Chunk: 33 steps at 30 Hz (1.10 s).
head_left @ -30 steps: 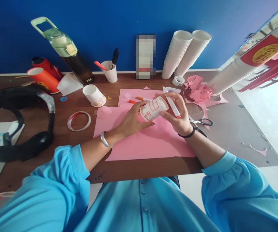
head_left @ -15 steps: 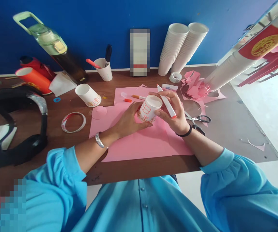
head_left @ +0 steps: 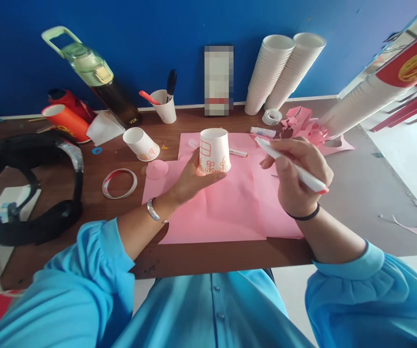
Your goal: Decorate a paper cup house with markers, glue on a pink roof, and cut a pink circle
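Cup (head_left: 215, 151) sits in my left hand (head_left: 189, 180), near the centre of the frame, held up over the pink paper (head_left: 226, 212). My digits close on it from the left and below, pressed to its side and lower edge. Orange-red drawing covers part of it — a window shape on the left of its side, flowers and grass low down.

My right hand (head_left: 300, 171), right of centre, pinches a white marker (head_left: 305, 175) between thumb and fingers. Its tip points to the upper left and is apart from the cup; the other end is red.

Behind the cup, a second marker (head_left: 238, 152) lies on the paper. A second cup (head_left: 141, 145), also drawn on, stands left of centre on the worktop (head_left: 230, 256), with a pink disc (head_left: 157, 169) and a ring (head_left: 119, 183) nearby. Higher up I see the pen cup (head_left: 165, 111), and to the right two cup stacks (head_left: 269, 72) — a tape roll (head_left: 272, 117) just beside them, pink scraps (head_left: 303, 125) further right. The bottle (head_left: 99, 79) leans in the upper left.
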Motion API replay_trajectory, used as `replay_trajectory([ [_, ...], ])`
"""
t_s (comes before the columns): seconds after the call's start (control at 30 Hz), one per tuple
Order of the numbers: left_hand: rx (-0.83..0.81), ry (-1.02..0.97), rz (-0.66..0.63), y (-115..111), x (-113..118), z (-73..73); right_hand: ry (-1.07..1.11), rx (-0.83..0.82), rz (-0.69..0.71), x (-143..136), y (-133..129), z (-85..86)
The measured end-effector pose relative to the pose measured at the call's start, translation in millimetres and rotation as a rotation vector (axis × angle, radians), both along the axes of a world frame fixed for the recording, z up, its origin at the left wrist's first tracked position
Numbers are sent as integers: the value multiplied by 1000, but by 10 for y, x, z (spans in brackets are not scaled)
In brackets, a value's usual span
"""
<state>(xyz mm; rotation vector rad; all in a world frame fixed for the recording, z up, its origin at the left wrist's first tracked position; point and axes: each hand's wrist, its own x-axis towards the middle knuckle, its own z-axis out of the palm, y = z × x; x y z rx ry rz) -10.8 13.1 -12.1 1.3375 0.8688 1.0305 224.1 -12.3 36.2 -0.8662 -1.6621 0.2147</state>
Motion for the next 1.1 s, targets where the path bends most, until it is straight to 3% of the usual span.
replay_trajectory([
  [0.37, -74, -143, -191, -2, 2, 84, -270, 278, 155, -138, -170, 126],
  [0.6, -133, -155, -175, -1, -17, 94, -350, 335, 201, -181, -204, 66],
  [0.77, -219, -237, -281, -11, -54, 91, -346, 331, 224, -188, -223, 71],
  [0.97, -223, -220, -308, -16, -49, 156, -335, 344, 208, -175, -217, 78],
  [1.1, -194, -172, -294, -6, -63, 104, -356, 322, 213, -150, -207, 45],
])
